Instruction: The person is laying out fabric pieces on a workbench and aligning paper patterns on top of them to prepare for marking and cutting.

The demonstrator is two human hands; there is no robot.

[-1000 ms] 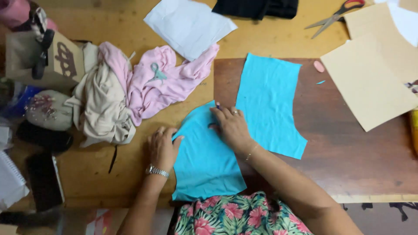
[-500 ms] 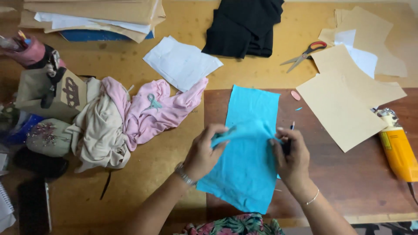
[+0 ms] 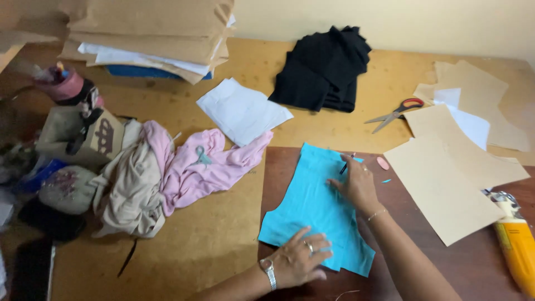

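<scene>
A cut piece of turquoise fabric (image 3: 312, 206) lies flat on a dark brown board (image 3: 434, 267). My left hand (image 3: 298, 259), with a ring and a wristwatch, presses flat on the fabric's near end. On the fabric's far right edge rests my right hand (image 3: 354, 184), its fingers closed on a thin dark pen or marker (image 3: 345, 165) whose tip points away from me. A small pink chalk piece (image 3: 383, 163) and a tiny turquoise scrap (image 3: 385, 180) lie just right of that hand.
Tan paper patterns (image 3: 446, 178) and red-handled scissors (image 3: 397, 113) lie to the right, a yellow tool (image 3: 515, 242) at the right edge. Black cloth (image 3: 326, 69) and white fabric (image 3: 242, 110) sit behind. Pink (image 3: 206, 167) and beige garments (image 3: 131, 189), a box and clutter fill the left.
The turquoise fabric, held up between both hands half a second ago, now lies spread flat on the board. My left hand presses its near end, my right hand moved to its far edge.
</scene>
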